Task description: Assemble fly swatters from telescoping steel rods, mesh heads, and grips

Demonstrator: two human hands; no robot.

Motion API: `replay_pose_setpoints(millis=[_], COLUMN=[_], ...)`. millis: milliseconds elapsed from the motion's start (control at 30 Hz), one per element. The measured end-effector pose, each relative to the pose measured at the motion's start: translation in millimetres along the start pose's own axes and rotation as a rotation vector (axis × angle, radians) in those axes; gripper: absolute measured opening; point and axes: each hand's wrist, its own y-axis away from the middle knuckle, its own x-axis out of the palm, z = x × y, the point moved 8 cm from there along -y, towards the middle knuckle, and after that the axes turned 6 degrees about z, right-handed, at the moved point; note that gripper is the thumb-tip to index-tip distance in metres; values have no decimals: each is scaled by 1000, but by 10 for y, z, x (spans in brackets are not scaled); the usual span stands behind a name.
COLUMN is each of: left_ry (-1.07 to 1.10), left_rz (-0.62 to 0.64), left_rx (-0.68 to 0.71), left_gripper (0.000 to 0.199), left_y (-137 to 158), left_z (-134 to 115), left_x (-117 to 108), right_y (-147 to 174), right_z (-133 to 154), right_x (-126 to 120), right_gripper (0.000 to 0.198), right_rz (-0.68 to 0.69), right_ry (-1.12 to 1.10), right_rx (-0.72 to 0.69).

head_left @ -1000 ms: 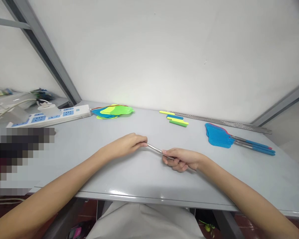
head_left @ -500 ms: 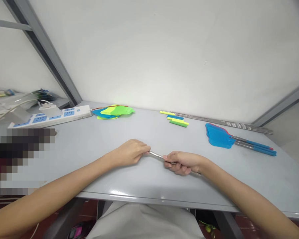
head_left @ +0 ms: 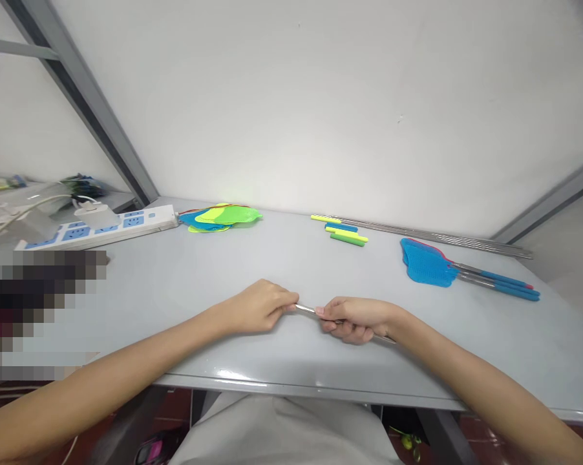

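It looks like a small workshop. On the long gray table (head_left: pixel 291 258), bright swatter tops (head_left: pixel 240 215) lie heaped, metal rods (head_left: pixel 437 237) lie together along its back edge, and a power strip (head_left: pixel 161 219) sits toward its left end. A white wall (head_left: pixel 272 116) rises behind it.

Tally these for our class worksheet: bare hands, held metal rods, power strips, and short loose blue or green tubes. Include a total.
Left hand, right hand: 2
Held metal rod: 1
Power strip: 1
Loose blue tube: 1
Loose green tube: 1
Total: 6

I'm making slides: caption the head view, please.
Left hand and right hand hold a slim metal rod over a gray table, fly swatters lying to the right.
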Motion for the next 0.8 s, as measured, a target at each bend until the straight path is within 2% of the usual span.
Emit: replay_pose_setpoints(millis=[133,367,800], left_ry=[69,118,219], left_rz=[8,-8,1], left_rx=[29,-47,-30], left_gripper=[21,23,28], left_y=[-34,-63,-63], left_z=[-101,30,90], left_x=[50,3,-109], right_y=[-18,-31,-35], right_z=[-3,56,91], right_x=[38,8,-11], right_gripper=[37,36,36], right_rz=[-25,-45,-6], right_ry=[31,-46,-107], right_rx=[6,-71,-105])
